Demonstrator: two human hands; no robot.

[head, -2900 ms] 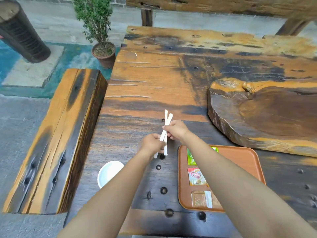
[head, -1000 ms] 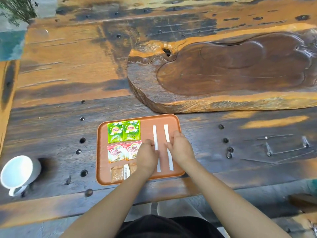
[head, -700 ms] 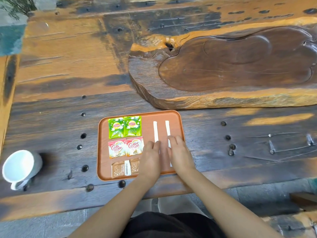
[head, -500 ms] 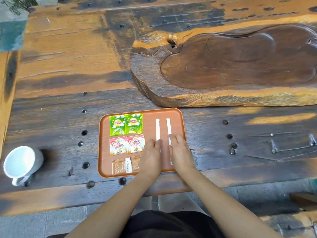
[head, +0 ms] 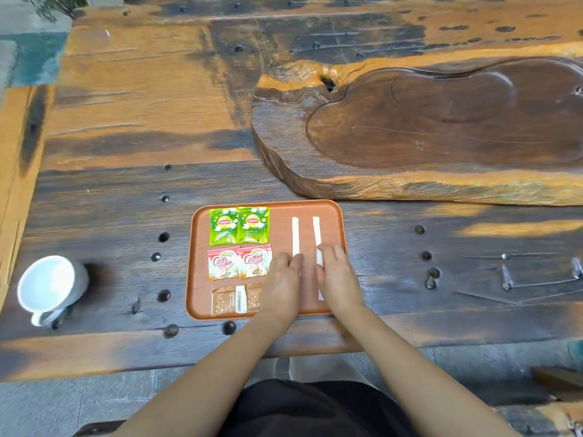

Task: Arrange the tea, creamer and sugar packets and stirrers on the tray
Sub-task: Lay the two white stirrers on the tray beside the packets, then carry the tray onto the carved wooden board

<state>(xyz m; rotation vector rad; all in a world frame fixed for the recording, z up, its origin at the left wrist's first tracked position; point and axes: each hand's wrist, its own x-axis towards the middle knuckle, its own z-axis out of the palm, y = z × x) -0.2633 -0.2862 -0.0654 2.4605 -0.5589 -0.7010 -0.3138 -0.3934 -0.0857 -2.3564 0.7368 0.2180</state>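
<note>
"Looking down from above the seated person, what did you see on the table?"

"An orange tray [head: 342,234] lay near the front edge of a weathered wooden table [head: 126,121]. Two green tea packets [head: 239,225] sat side by side at its far left. Just below them were two red and white creamer packets [head: 239,262], and nearest the person lay brown sugar packets [head: 235,300], partly hidden by a wrist. It made a neat column, sorted by kind, I would say so that each could be found at a glance."

"And the stirrers?"

"Two white wrapped stirrers [head: 295,234] lay lengthwise on the right half, parallel and a little apart."

"What were the hands doing?"

"Both lay flat, palms down, fingers stretched out and close together. The left hand [head: 282,285] rested on the near end of the left stirrer, the right hand [head: 339,279] on the near end of the right one. Neither gripped anything. The fingertips pressed on the wrappers, which looked like a way of keeping the pair straight and evenly spaced."

"Anything else nearby?"

"A white cup [head: 50,287] lay tipped on its side, well to the left of the tray. A big carved wooden slab [head: 426,127] sat beyond it. Nothing loose remained off the tray, so I judged the job close to finished."
</note>
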